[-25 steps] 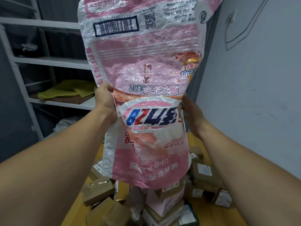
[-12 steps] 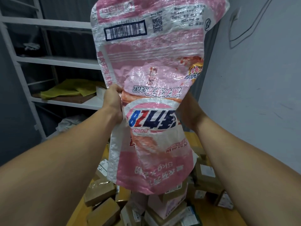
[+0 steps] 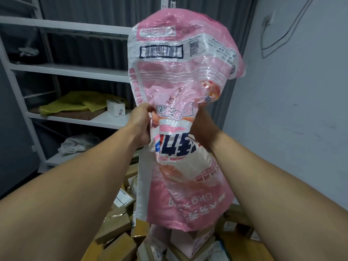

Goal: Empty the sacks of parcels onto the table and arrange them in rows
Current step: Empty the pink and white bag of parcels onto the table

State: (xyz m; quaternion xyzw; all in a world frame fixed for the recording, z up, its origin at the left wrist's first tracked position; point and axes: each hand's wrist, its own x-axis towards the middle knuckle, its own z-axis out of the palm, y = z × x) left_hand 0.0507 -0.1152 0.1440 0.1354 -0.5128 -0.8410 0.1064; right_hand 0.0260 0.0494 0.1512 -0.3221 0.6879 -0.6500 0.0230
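Fingers [image 3: 146, 110] of our left hand [image 3: 140, 127] are curled hard into a fistful of woven plastic, bunching the left edge of the pink sack [image 3: 184, 76] at about its mid-length. On the other side, our right hand [image 3: 204, 127] is pressed to the sack's right flank at the same height. Its fingers go round behind the fabric and out of sight, so we can't say how tightly they close. But the sack is cinched to a waist between the two hands, and that reads as a grip.

Now the geometry that matters: the sack's long axis runs straight up and down. Its closed end, the barcode end, stands above the hands, ballooned out. Its open mouth hangs below them, just over the heap of parcels [image 3: 116, 245] on the table [image 3: 243, 248]. So the sack sits squarely between the hands, neither one nearer, and whatever leaves it must drop past that waist.

Is anything lodged in the top half? We cannot tell; it looks puffed but light. Our call is that the emptying is close to done. The next move wants a shake along that vertical line, or a looser squeeze to open the waist. No rows yet: the parcels lie in a jumble.
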